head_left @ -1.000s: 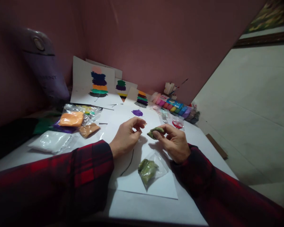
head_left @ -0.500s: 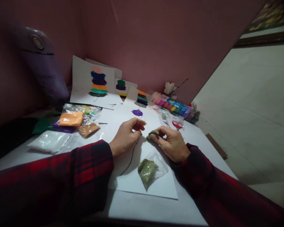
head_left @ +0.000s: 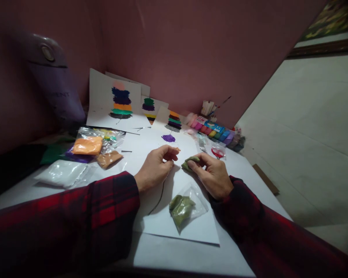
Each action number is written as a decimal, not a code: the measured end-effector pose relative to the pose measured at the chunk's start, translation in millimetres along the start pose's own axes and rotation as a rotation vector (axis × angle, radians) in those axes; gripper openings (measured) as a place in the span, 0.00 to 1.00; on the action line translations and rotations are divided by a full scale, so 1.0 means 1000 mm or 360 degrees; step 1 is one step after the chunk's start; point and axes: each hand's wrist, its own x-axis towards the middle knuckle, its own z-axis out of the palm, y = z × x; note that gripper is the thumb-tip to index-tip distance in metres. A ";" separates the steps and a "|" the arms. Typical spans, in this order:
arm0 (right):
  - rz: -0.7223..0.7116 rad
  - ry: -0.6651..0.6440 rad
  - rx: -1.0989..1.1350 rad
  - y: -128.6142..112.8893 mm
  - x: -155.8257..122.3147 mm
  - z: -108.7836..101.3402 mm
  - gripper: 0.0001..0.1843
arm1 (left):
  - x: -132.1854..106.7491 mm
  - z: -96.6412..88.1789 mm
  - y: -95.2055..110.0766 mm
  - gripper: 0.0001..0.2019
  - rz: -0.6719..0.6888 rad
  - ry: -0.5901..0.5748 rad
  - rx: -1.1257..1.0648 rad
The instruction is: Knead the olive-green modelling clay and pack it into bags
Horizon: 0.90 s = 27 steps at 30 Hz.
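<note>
My right hand (head_left: 213,175) pinches a lump of olive-green clay (head_left: 189,162) low over a white sheet of paper (head_left: 162,216). My left hand (head_left: 156,166) is curled beside it, fingertips pressed together on a tiny piece I cannot make out. A clear bag with more green clay (head_left: 181,208) lies on the sheet just below my hands. A thin dark line (head_left: 158,199) is drawn on the paper, and a purple clay patch (head_left: 168,138) sits at the sheet's far end.
Bags of orange (head_left: 87,145), tan (head_left: 108,158) and white clay (head_left: 62,173) lie at left. Sheets with coloured stacks (head_left: 120,102) lean on the pink wall. A row of clay packs (head_left: 216,131), a fork (head_left: 202,143) and red scissors (head_left: 218,152) sit at the far right.
My right hand lowered the green clay toward the paper and shifted it slightly. My left hand stayed almost still.
</note>
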 end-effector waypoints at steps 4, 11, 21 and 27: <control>0.0052 -0.0001 0.0002 0.000 0.000 -0.001 0.10 | 0.000 0.001 0.000 0.11 -0.0016 -0.0007 0.0008; 0.0091 -0.0038 -0.0203 -0.003 -0.001 -0.002 0.08 | 0.000 0.002 0.001 0.11 -0.0052 -0.0035 0.0079; 0.0349 0.0272 0.0462 0.009 0.003 0.003 0.16 | -0.002 0.002 0.001 0.13 -0.0013 -0.0195 0.0269; 0.0291 0.0293 0.0505 0.009 0.004 0.004 0.18 | -0.007 0.000 -0.001 0.12 0.0317 -0.0415 0.0814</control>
